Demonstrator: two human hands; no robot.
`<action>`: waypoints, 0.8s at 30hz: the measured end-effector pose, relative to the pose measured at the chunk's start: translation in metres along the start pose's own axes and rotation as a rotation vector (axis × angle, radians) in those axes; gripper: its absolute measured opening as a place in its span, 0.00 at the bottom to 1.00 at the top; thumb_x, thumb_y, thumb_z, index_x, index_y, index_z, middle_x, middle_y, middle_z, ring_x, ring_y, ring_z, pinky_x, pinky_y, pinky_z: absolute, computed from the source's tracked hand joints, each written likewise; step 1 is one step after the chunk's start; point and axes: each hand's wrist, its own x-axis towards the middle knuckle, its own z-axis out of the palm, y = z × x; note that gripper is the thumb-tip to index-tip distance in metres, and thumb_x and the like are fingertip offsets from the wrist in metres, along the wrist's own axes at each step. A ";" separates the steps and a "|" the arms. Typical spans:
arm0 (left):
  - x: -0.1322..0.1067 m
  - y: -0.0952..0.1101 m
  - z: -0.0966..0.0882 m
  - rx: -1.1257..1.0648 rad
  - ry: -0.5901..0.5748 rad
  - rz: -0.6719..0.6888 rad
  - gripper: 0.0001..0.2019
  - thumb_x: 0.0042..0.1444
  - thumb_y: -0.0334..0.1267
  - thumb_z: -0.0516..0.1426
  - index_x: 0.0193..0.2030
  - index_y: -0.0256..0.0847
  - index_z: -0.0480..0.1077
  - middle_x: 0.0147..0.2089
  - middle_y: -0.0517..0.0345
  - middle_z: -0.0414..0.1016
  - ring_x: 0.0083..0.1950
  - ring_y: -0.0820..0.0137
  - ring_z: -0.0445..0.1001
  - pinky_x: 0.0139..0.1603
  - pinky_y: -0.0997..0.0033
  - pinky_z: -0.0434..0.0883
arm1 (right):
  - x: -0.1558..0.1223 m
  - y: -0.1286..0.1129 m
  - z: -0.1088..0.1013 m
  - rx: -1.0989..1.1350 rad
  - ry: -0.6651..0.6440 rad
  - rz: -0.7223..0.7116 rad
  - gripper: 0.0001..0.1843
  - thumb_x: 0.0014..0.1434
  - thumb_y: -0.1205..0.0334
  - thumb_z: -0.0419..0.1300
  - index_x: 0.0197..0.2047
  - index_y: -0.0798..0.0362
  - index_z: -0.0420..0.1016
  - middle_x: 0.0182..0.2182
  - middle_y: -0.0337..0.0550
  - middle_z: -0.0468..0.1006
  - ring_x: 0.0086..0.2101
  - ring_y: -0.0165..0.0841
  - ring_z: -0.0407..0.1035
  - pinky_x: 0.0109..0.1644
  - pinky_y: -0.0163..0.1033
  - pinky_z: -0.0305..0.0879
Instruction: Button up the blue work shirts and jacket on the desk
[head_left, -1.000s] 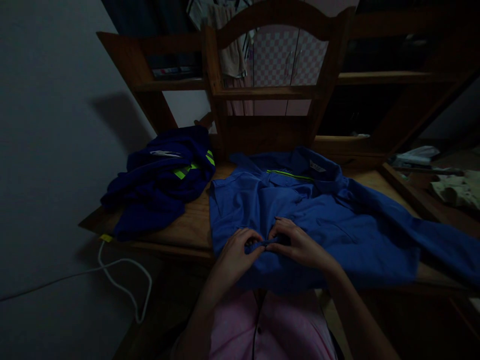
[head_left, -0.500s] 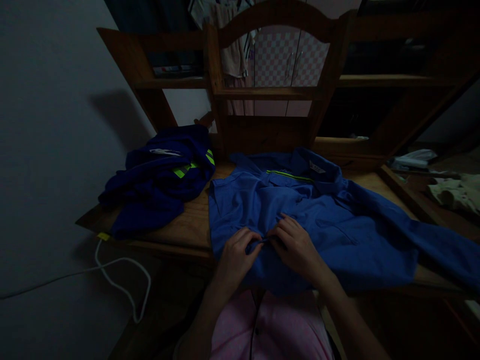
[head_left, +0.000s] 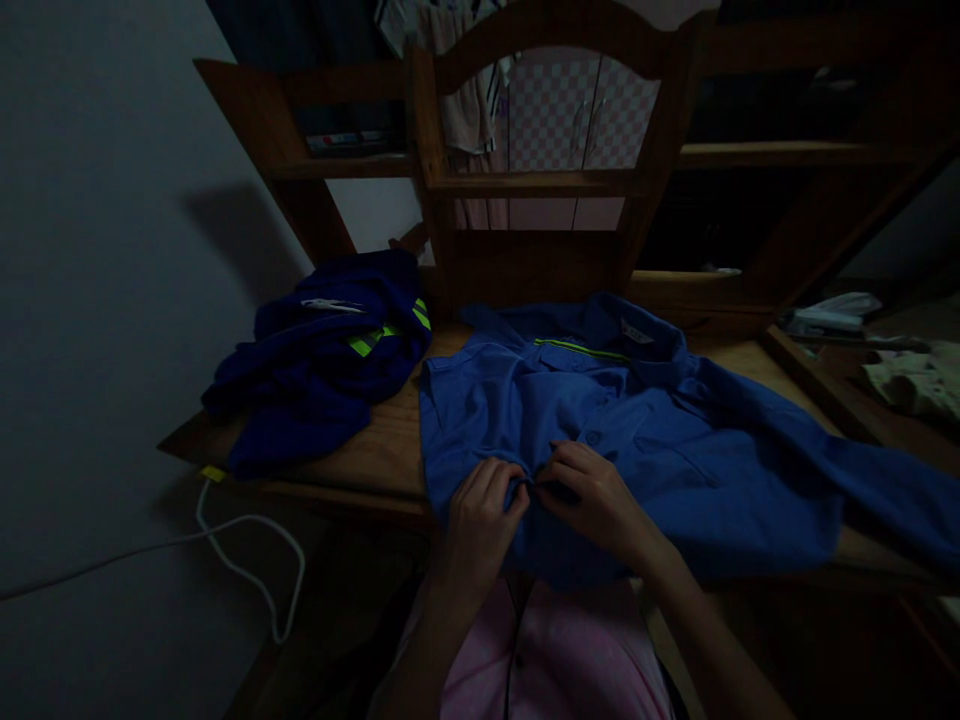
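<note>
A blue work jacket (head_left: 660, 470) with a yellow-green stripe across its chest lies spread on the wooden desk (head_left: 390, 440). Its collar, with a white label, points to the back, and one sleeve stretches off to the right. My left hand (head_left: 486, 500) pinches a bit of the front edge of the jacket. Close against it, my right hand (head_left: 589, 490) pinches the same part from the right. The fingertips of both hands nearly meet, and what exactly lies between them is too dark to make out. A round button (head_left: 593, 438) shows just above my right hand.
A crumpled dark blue garment (head_left: 315, 360) with reflective strips lies at the desk's left. Behind stands a wooden shelf frame (head_left: 532, 186). A white cable (head_left: 255, 520) hangs at the left edge. Pale cloth (head_left: 915, 378) lies far right.
My right hand's fingers have drawn down a little, uncovering the button above them. My left hand has turned slightly, its fingers closer together. The jacket lies nearly the same.
</note>
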 end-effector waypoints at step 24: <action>0.017 -0.001 -0.011 -0.349 -0.086 -0.179 0.04 0.54 0.38 0.60 0.34 0.42 0.72 0.34 0.60 0.71 0.37 0.70 0.71 0.38 0.72 0.67 | 0.003 0.010 -0.003 0.010 -0.043 0.058 0.05 0.61 0.69 0.57 0.40 0.53 0.71 0.34 0.43 0.71 0.36 0.34 0.66 0.41 0.39 0.62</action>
